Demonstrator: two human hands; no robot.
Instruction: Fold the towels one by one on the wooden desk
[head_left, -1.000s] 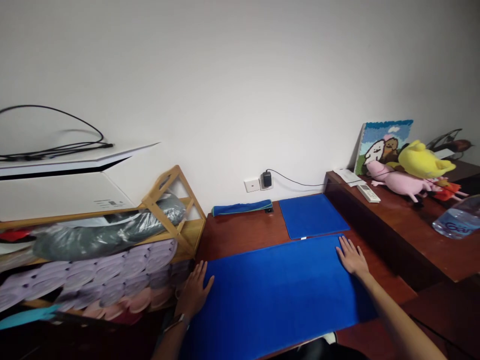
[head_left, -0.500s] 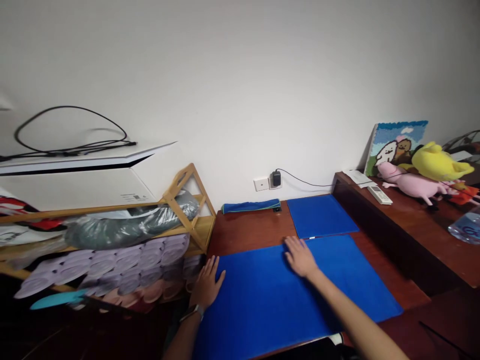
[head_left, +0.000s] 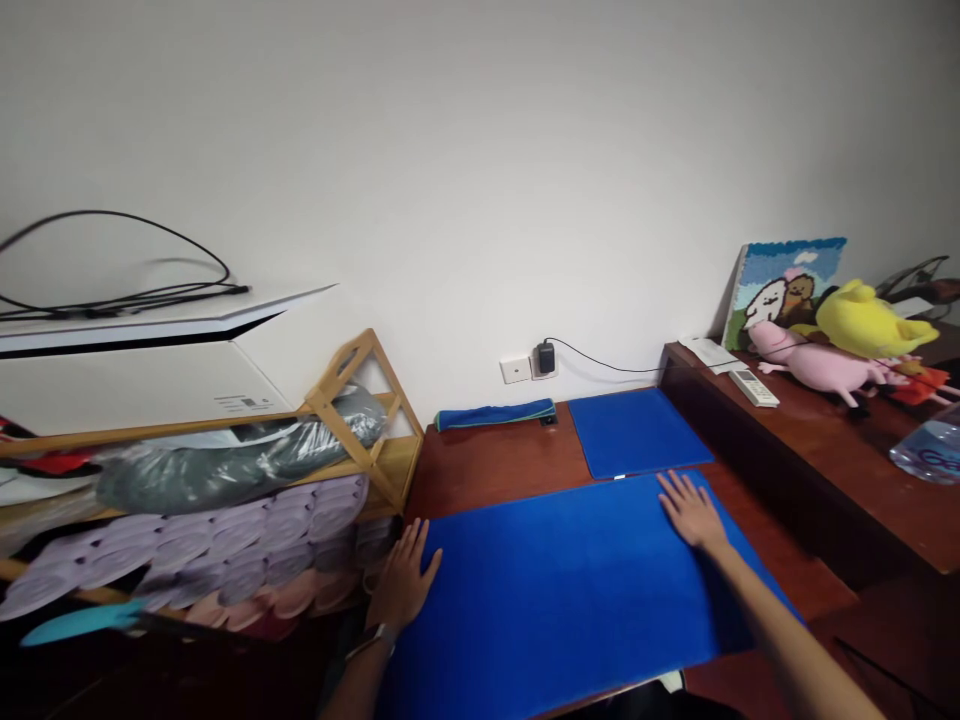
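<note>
"How far along are we?"
"Our large blue cloth (head_left: 570,590) lies spread and looks nearly smooth at lower centre; the small blue cloth (head_left: 637,432), right of centre, is flat too."
"Our hands?"
"Both open, holding nothing: left hand (head_left: 403,580) at the large one's left edge, right hand (head_left: 694,512) near its upper-right corner."
"Anything folded?"
"The narrow blue cloth (head_left: 495,414), near centre, seems so."

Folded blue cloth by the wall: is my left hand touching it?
Apart. The head view shows a stretch of bare brown tabletop between the left hand and the folded blue cloth.
</note>
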